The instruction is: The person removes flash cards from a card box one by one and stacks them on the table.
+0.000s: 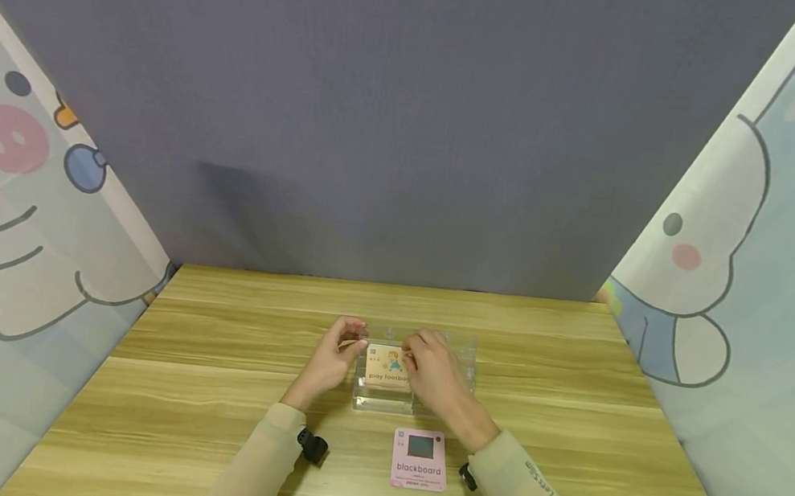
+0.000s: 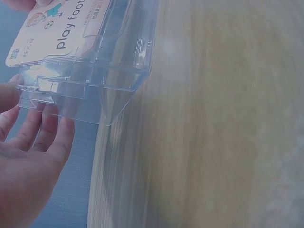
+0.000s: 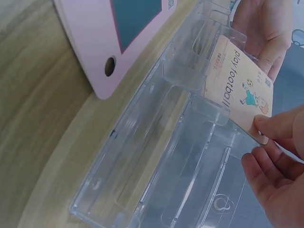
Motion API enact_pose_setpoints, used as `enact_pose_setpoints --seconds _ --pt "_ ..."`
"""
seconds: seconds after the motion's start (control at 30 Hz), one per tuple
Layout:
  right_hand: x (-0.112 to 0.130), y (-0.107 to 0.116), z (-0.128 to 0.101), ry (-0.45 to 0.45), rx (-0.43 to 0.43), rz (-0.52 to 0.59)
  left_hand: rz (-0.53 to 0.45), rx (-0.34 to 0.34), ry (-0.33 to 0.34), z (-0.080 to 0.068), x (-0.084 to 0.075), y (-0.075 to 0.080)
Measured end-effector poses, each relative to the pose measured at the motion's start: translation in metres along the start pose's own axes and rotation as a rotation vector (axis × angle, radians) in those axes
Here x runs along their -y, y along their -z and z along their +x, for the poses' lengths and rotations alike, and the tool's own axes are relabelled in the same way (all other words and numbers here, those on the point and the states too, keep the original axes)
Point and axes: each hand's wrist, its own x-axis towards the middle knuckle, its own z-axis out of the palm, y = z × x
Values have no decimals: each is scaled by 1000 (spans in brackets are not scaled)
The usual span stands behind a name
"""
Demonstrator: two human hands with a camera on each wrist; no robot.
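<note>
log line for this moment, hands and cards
right hand: pinches play football card in clear holder | left hand: fingers at holder's left end | blackboard card: flat on table, untouched

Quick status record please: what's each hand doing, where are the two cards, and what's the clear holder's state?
left hand: fingers at the left end of the clear holder, touching it
right hand: pinches a corner of the play football card
play football card: partly seated in a slot of the holder, picture side up
clear holder: transparent plastic, on the wooden table, other slots look empty
blackboard card: pink, flat on the table in front of the holder, untouched
wooden table: bears everything
</note>
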Motion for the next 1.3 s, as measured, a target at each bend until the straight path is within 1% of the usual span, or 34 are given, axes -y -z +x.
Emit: enact_pose_setpoints --seconds 0.23,0.37,0.57,0.8,0.97,1.3 --pt "1 1 0 -19 12 0 4 0 5 0 -1 0" --pt "1 1 1 -33 23 10 5 -11 -7 0 0 -1" --pt "0 2 1 -53 32 53 15 -2 -3 1 0 -1" --pt "0 4 2 -94 18 131 31 -20 9 9 31 -2" --pt "1 7 2 -112 -5 169 15 -18 1 9 33 -1" --pt "5 14 3 -122 -52 223 14 -22 -7 10 32 0"
